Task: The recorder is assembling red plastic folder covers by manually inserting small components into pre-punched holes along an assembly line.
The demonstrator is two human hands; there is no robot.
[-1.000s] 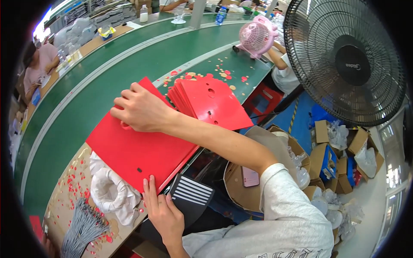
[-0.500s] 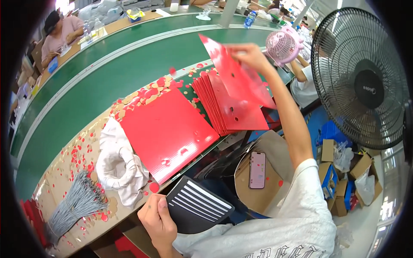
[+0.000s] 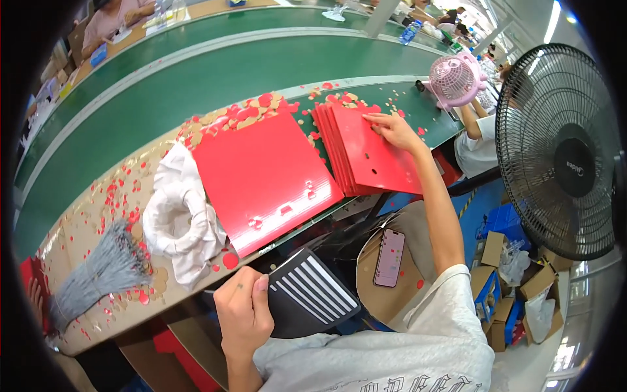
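My right hand (image 3: 396, 133) lies with its fingers stretched out on the top red sheet (image 3: 385, 153) of a fanned stack. That sheet is glossy, with small dark holes punched through it. To the left is a broad pile of flat red sheets (image 3: 268, 176). My left hand (image 3: 245, 312) is closed in front of my body, its thumb on top. A thin dark tip pokes out beside it, but what it grips is mostly hidden. Just right of that hand is a black panel with white stripes (image 3: 313, 291).
Red and tan punched discs (image 3: 251, 112) litter the bench. A white cloth ring (image 3: 176, 225) and a grey bundle of ties (image 3: 104, 274) lie left. A phone (image 3: 390, 258) rests on cardboard. A black fan (image 3: 562, 150) and pink fan (image 3: 454, 80) stand right. Another person's hand (image 3: 34, 297) shows far left.
My right hand has brought the raised red sheet down onto the fanned stack, and its fingers now lie on top. My left hand stays closed near the striped panel. The view has shifted.
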